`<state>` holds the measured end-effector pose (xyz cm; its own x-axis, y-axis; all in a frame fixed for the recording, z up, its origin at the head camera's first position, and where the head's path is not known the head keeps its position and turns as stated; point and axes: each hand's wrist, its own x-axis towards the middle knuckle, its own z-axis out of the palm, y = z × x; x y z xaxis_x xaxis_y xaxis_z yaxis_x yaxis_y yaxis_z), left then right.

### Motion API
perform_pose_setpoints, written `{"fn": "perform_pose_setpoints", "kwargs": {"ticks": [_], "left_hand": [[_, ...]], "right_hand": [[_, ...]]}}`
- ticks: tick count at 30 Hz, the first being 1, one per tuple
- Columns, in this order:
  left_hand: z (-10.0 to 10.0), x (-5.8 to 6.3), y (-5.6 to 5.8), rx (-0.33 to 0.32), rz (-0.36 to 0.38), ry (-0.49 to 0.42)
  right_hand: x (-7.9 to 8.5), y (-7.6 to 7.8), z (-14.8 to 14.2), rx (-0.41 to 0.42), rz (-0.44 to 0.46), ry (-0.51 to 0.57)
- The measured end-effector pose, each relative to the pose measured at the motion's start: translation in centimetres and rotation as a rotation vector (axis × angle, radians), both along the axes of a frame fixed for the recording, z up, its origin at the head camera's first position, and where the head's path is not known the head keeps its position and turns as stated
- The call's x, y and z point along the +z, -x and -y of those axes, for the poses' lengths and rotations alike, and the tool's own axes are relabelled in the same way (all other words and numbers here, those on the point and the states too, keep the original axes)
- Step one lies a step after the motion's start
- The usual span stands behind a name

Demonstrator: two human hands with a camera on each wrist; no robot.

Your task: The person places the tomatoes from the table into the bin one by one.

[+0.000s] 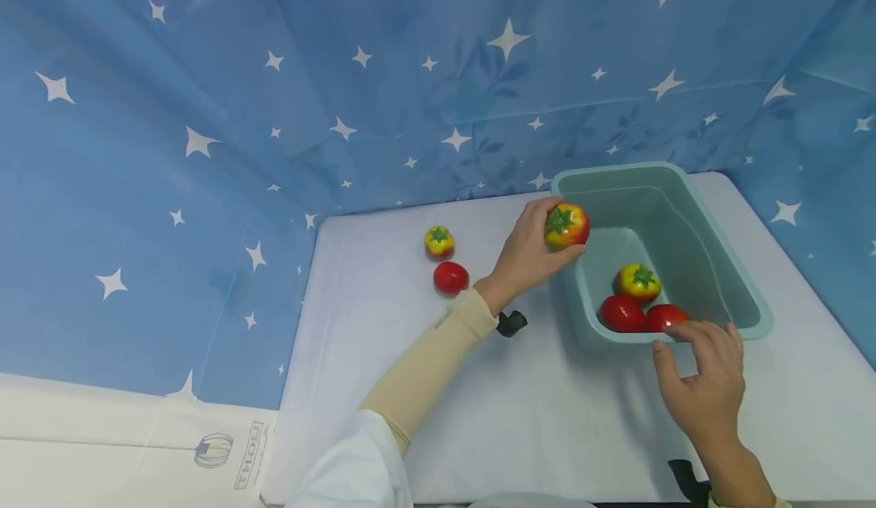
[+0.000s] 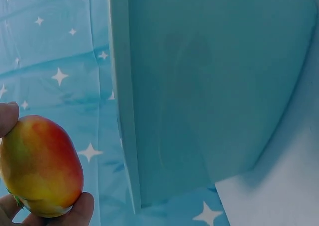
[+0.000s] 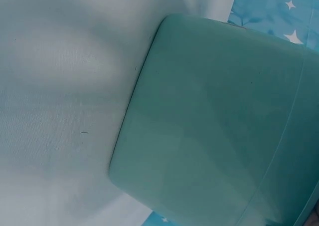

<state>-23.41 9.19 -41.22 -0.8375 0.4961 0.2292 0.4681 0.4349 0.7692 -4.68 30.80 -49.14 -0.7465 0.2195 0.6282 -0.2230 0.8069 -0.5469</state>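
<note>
My left hand holds a red-and-yellow toy tomato with a green leafy top, just over the left rim of a green plastic bin. In the left wrist view, the thumb and fingertips pinch the tomato beside the bin's outer wall. My right hand grips the bin's near rim, fingers over the edge and thumb outside. Inside the bin lie a yellow-red tomato and two red rounded pieces. The right wrist view mostly shows the bin's outside.
On the white table, left of my left hand, lie a small yellow-red tomato and a red rounded piece. A blue star-patterned cloth hangs behind the table. Black straps stick out at the wrists.
</note>
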Motion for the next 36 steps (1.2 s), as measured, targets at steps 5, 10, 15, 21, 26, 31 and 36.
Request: {"fn": "perform_pose_setpoints", "kwargs": {"ticks": [5,10,15,21,26,31,36], "left_hand": [[-1.4,-0.1,-0.3,-0.039,0.009,0.011],[-2.1,-0.2,-0.6,-0.055,-0.001,0.020],[-2.7,-0.5,-0.9,-0.071,-0.009,0.030],[-3.3,-0.7,-1.1,-0.089,-0.012,0.058],[-3.6,-1.0,-1.3,-0.101,-0.011,0.072],[-3.9,-1.3,-1.3,-0.108,-0.008,0.077],[-4.1,-1.5,-1.3,-0.111,-0.008,0.073]], "right_hand": [[-0.2,0.0,0.0,0.003,-0.006,0.005],[-0.2,0.0,0.0,0.006,-0.007,0.008],[-0.2,0.0,0.0,0.003,-0.002,0.005],[-0.2,-0.1,-0.1,-0.006,0.004,-0.004],[-0.2,-0.2,-0.1,-0.004,0.010,-0.004],[-0.1,-0.2,-0.1,-0.004,0.007,-0.006],[0.0,-0.2,-0.1,-0.003,0.007,-0.010]]}}
